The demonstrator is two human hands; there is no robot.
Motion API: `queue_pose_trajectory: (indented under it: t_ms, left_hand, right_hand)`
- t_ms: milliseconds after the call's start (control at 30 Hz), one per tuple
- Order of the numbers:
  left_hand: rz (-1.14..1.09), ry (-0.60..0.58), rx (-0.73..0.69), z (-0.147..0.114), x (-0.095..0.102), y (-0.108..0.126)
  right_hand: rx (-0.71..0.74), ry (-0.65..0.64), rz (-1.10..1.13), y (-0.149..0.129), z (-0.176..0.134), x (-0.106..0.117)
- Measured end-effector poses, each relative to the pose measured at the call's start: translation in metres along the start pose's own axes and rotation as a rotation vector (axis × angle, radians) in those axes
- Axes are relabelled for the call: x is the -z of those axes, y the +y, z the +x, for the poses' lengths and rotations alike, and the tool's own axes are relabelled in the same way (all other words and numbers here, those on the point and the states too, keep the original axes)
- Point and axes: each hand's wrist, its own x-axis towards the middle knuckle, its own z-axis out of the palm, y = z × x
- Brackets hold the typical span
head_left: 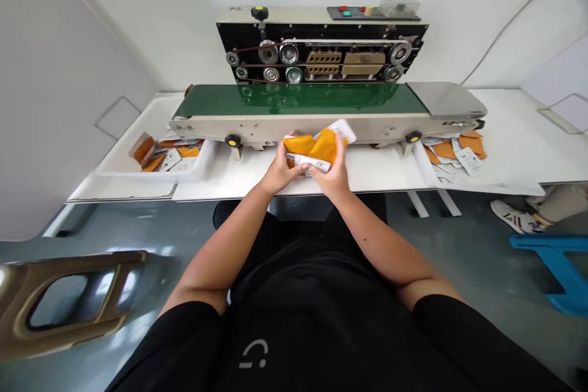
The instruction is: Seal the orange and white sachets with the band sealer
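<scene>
Several orange-and-white packets (325, 146) are held in a loose bundle over the table's front part, just before the conveyor. My left hand (279, 170) is closed on the bundle's left side, its thumb across the lower edge. On the right side, my right hand (334, 176) grips the same bundle, fingers behind and thumb in front. One white packet (343, 130) sticks out at the upper right, with small dark print too fine to read. The fingertips behind the packets are mostly hidden.
A band sealing machine (321, 15) with a green conveyor belt (316, 100) runs along the wall. White trays of packets stand left (184, 175) and right (496, 187). A brown stool (68, 266), a blue stool (551, 244) and another person's shoe (514, 217) are at floor level.
</scene>
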Motion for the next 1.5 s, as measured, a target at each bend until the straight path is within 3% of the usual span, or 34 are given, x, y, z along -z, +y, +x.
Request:
queue_pose_trajectory:
  t_ms: [100,267,600,800,1000,1167,1400,1500]
  left_hand:
    - [-0.004,0.046,0.045,0.001,0.002,-0.006]
    - [0.075,0.039,-0.001,0.002,0.000,-0.005]
    - [0.351,0.142,-0.088,-0.002,0.003,-0.001]
    - [0.313,0.118,-0.076,-0.001,0.004,-0.002]
    - [0.320,0.101,-0.097,0.001,0.004,-0.003]
    - [0.331,0.097,-0.110,0.000,0.005,-0.001]
    - [0.371,0.119,-0.106,0.000,0.007,0.002]
    - [0.367,0.128,-0.096,0.000,0.007,0.001]
  right_hand:
    - [0.057,-0.131,-0.116,0.009,-0.005,-0.010]
    - [0.114,-0.145,-0.146,0.013,-0.001,0.001]
    - [0.158,-0.240,-0.077,0.004,-0.001,0.002]
    - [0.270,-0.207,-0.066,0.008,-0.002,0.002]
    - [0.158,-0.149,-0.022,0.015,-0.006,-0.002]
    - [0.056,-0.180,0.049,0.006,-0.007,0.002]
    - [0.145,-0.117,0.004,0.003,0.001,0.010]
    - [0.078,-0.138,0.075,0.005,0.003,0.009]
